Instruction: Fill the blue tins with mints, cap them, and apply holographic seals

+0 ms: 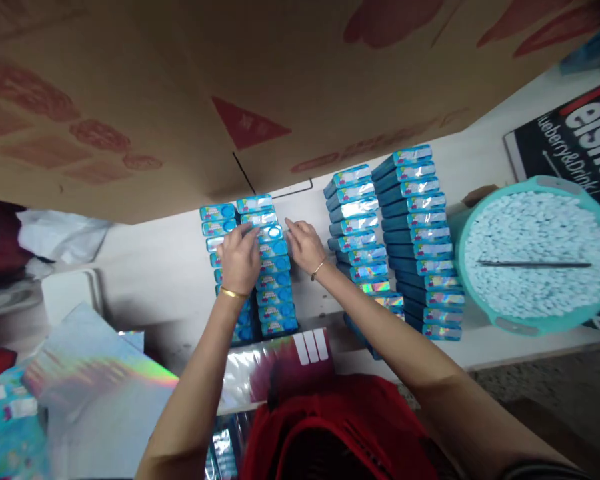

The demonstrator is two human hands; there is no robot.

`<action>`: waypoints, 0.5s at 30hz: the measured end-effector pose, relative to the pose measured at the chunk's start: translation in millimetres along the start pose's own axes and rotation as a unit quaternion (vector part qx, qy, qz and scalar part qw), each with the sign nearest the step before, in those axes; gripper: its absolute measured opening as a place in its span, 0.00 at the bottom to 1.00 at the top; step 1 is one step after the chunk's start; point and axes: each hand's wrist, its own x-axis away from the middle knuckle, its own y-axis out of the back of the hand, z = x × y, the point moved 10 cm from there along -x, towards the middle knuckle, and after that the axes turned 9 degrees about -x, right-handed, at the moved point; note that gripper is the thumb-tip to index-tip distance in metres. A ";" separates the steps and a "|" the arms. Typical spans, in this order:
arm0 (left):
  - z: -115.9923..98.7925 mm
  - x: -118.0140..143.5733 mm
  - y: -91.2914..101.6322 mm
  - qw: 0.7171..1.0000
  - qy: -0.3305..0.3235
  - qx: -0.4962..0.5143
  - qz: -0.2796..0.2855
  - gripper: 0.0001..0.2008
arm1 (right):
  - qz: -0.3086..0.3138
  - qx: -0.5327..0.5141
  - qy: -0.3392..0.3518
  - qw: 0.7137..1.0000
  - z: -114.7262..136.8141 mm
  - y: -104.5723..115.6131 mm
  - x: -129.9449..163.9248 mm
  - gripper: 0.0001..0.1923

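Small flat blue boxes with shiny ends stand in two close rows in front of me. Over the gap between the left row (218,213) and the right row (275,280) rests my left hand (240,259). Its fingers are bent and a little apart, and their tips touch the box tops near a box with a pale round spot (270,233). My right hand (305,247) is just right of that box, fingers pointing left and slightly apart. I see nothing held in it. Some boxes are hidden under my left hand.
Two longer rows of blue boxes (357,210) (420,220) stand to the right, partly behind my right forearm. Farther right, a turquoise tub (535,327) holds many small pale pieces and a thin dark stick (535,265). A large cardboard box (180,167) looms ahead. Shiny sheets (100,380) lie left.
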 end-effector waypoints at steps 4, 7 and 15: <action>-23.9 69.3 -2.3 0.970 -0.134 0.127 0.157 0.15 | 0.119 -0.072 0.058 0.989 47.4 12.6 56.6 0.17; -35.1 123.5 -11.8 0.956 -0.179 0.114 0.203 0.18 | 0.288 0.000 0.055 0.956 57.0 -6.5 113.8 0.14; -58.1 158.2 -19.8 0.969 -0.225 -0.082 0.056 0.11 | 0.357 0.064 -0.023 0.932 28.5 -37.3 144.2 0.11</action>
